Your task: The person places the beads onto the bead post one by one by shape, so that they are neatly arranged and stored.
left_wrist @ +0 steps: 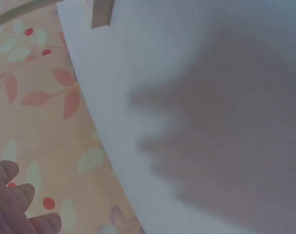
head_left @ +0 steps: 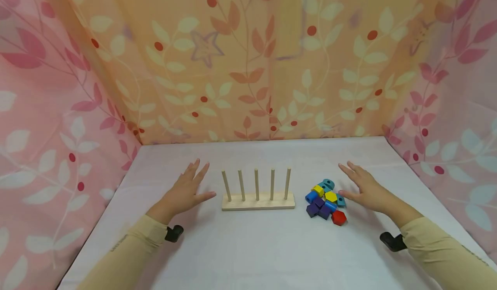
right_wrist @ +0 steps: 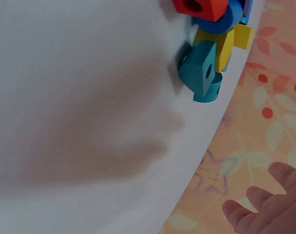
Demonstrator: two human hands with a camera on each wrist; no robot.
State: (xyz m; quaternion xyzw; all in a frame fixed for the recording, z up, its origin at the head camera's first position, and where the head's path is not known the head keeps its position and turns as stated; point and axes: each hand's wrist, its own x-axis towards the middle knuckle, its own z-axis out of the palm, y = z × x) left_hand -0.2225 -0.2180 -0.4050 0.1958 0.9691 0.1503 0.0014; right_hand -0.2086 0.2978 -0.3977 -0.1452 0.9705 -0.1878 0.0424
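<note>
A wooden peg rack (head_left: 258, 202) with several bare upright pegs stands mid-table. To its right lies a loose pile of coloured beads, among them a red hexagonal bead (head_left: 339, 218), a yellow bead (head_left: 331, 196), purple beads (head_left: 312, 210), blue beads and teal beads (right_wrist: 199, 68). My left hand (head_left: 184, 193) hovers left of the rack, fingers spread, holding nothing. On the other side my right hand (head_left: 366, 190) is held just right of the bead pile, fingers extended and nothing in them. Both hands cast shadows on the cloth in the wrist views.
A white cloth (head_left: 248, 255) covers the table. Patterned curtains hang behind it, with an orange one (head_left: 248, 65) at the back and pink ones (head_left: 46, 108) at both sides. A black wrist device (head_left: 174, 233) shows at the left cuff, another (head_left: 393, 241) at the right.
</note>
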